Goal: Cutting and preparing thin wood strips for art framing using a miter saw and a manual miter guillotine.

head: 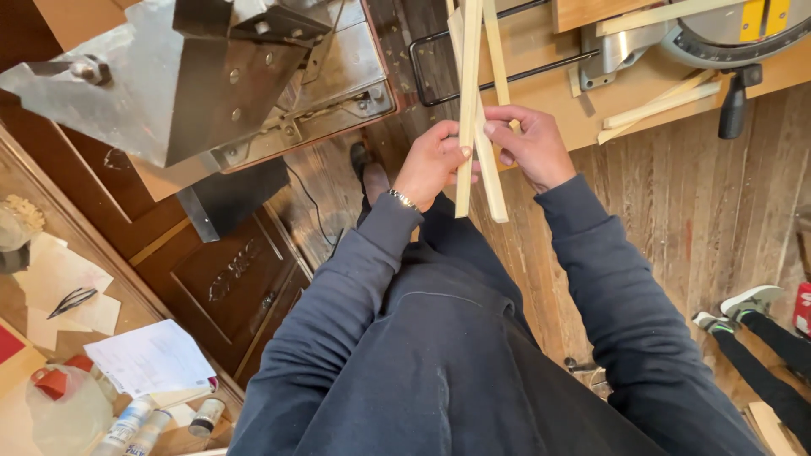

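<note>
My left hand and my right hand are raised in front of my chest, both closed around a bundle of thin pale wooden strips. The strips stand nearly upright and cross each other, their lower ends reaching just below my hands and their tops leaving the frame. A bracelet circles my left wrist. My dark blue sleeves and torso fill the lower middle of the view.
A miter saw sits on a wooden board at the upper right with loose wood strips beside it. A metal machine stands upper left. A cluttered bench with papers, bottles and scissors lies lower left. Another person's legs show at the right edge.
</note>
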